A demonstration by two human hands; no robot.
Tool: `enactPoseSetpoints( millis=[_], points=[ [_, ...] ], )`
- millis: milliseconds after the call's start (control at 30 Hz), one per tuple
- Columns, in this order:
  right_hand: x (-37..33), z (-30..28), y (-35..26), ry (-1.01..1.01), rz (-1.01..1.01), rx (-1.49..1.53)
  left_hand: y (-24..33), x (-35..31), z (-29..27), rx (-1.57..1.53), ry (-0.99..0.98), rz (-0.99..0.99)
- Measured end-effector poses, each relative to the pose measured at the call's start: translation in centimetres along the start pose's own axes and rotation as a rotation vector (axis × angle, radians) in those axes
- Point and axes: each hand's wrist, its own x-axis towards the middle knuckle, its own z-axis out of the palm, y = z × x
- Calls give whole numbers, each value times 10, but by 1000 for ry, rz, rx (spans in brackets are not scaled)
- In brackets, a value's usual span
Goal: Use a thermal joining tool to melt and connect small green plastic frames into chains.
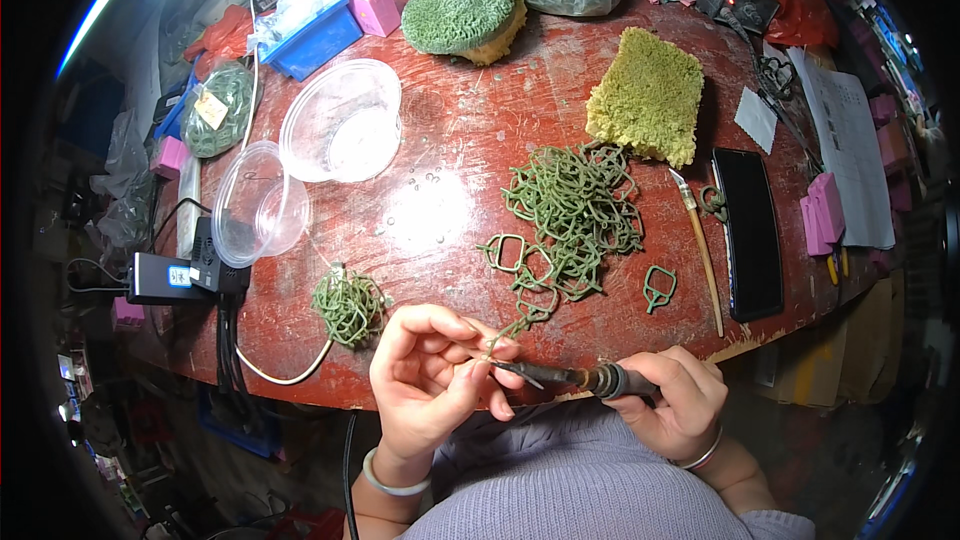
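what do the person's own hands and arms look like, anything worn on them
Both the left hand and right hand are ungloved. A smooth, pale bangle circles the left wrist; a thinner, light-coloured band circles the right. The visible forearms are bare, with a lavender sleeve at the right elbow, matching the ribbed knit top.

Pretty bright over the red table [450,105], with a blown-out glare patch near its middle and a long light tube [105,0] glowing upper left. Fisheye bends stuff near the rim, corners go black, and it's murky below the table edge.
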Motion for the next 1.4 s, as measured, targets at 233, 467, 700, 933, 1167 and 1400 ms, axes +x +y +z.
enactPoseSetpoints(
  millis=[233,467,700,933,1167,1400],
  points=[
    [0,0,0,2,-8,-9,-5,1,-9,-20,-170,111],
    [2,-1,-1,-22,-13,-19,-7,0,-10,-10,-157,125],
    [1,2,1,4,-28,-29,-4,-1,-2,107,-73,103],
    [2,2,1,-4,-25,-35,-4,-1,-2,105,-69,103],
    [2,2,0,-10,-23,-35,-4,0,-3,114,-81,115],
    [0,0,1,-6,-22,-34,-5,-1,-4,92,-81,107]
  ],
)
